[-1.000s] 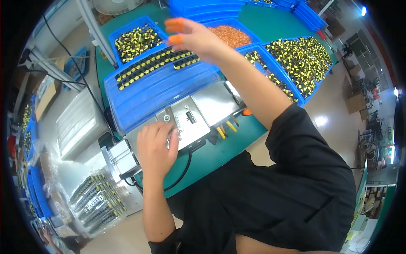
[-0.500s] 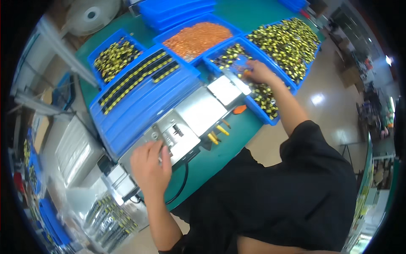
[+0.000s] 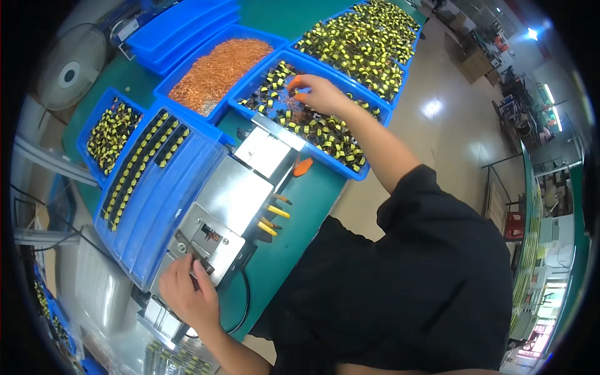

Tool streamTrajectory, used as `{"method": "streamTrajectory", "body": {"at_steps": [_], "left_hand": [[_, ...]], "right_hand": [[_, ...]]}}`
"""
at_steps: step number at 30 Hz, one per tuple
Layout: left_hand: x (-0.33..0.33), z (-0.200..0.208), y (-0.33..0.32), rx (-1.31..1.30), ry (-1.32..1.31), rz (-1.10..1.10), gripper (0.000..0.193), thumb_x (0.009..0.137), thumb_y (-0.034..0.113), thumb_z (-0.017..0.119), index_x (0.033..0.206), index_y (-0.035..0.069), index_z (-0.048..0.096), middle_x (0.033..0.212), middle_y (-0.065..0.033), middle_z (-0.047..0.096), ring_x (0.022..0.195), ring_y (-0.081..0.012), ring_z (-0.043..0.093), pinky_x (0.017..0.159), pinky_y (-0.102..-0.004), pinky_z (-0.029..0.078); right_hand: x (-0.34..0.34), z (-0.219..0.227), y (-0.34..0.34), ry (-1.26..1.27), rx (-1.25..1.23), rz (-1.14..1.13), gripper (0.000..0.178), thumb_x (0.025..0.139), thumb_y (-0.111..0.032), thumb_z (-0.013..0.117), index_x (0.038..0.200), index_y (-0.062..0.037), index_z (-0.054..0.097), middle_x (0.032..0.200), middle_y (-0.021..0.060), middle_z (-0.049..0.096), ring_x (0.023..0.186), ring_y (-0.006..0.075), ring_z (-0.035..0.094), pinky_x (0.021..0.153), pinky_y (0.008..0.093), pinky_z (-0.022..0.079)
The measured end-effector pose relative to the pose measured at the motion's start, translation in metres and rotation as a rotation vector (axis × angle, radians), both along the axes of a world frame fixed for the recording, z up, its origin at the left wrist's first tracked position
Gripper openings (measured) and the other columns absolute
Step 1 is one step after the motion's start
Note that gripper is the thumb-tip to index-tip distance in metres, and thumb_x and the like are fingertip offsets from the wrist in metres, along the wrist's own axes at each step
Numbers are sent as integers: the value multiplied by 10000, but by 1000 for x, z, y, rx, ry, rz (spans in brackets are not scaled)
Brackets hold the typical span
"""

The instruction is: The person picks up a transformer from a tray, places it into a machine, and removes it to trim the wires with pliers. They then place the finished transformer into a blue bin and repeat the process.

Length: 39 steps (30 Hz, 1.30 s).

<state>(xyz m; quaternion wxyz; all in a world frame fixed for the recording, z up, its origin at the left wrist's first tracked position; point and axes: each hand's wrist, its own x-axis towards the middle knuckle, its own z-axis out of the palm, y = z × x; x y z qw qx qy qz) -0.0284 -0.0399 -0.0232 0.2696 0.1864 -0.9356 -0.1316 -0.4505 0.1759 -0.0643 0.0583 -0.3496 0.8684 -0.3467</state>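
Observation:
My right hand [image 3: 322, 96] hovers over a blue tray [image 3: 240, 94] of small yellow-and-black components with copper-coloured wire ends [image 3: 337, 140]. Orange covers sit on its thumb and forefinger, which are apart with nothing visible between them. My left hand [image 3: 190, 297] rests at the near end of a metal bench machine [image 3: 231, 190], its fingers bent over the edge and its thumb apart. Beside that thumb, a steel plate [image 3: 228, 250] has a small opening with a dark, reddish piece in it. The left fingertips are partly hidden.
Behind stand a tray of copper-coloured bits [image 3: 219, 69], a heaped tray of components [image 3: 356, 50] and stacked blue trays [image 3: 181, 31]. Component strips [image 3: 140, 162] lie on an upturned blue tray [image 3: 169, 206]. Yellow-handled tools [image 3: 275, 212] and an orange piece [image 3: 303, 167] lie along the machine's side.
The whole view has shifted and turned, carrying the bench leftward. My right hand remains over the same tray, with its fingers now plainly apart. My left hand stays at the machine.

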Motion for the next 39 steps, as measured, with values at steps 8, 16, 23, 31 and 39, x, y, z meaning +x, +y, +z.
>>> {"method": "streamTrajectory", "body": {"at_steps": [8, 16, 23, 31, 39], "left_hand": [[2, 3, 1, -56, 36, 16, 151, 842, 78, 676, 983, 23, 677, 955, -123, 657, 880, -316, 596, 793, -411, 447], [0, 4, 0, -41, 78, 38, 127, 834, 101, 691, 953, 57, 682, 933, -76, 662, 869, -275, 607, 774, -378, 449], [1, -1, -2, -28, 114, 51, 123, 833, 122, 694, 945, 76, 677, 916, -40, 658, 856, -251, 601, 751, -371, 441], [2, 1, 0, -14, 121, 54, 108, 841, 122, 690, 932, 64, 674, 919, -56, 655, 873, -262, 600, 767, -378, 445], [4, -2, -3, -31, 105, 62, 131, 841, 146, 697, 951, 76, 684, 933, -34, 649, 881, -237, 594, 747, -369, 434]], "right_hand": [[118, 87, -15, -511, -373, 257, 386, 917, -57, 605, 1303, -66, 605, 1119, 24, 605, 1002, 102, 575, 872, 266, 474], [199, 81, -75, -262, -49, 663, 149, 937, -171, 623, 1017, -46, 614, 783, 89, 629, 730, 196, 634, 653, 330, 501], [231, 70, -121, 245, 152, 748, 226, 899, -219, 589, 843, -1, 602, 710, 197, 653, 706, 398, 658, 616, 486, 520], [240, 65, -134, 269, 253, 748, 258, 925, -262, 593, 865, -11, 600, 774, 162, 664, 740, 378, 655, 675, 462, 524], [242, 70, -136, 271, 338, 704, 257, 922, -256, 596, 855, -8, 612, 768, 174, 674, 736, 386, 657, 681, 474, 522]]}}
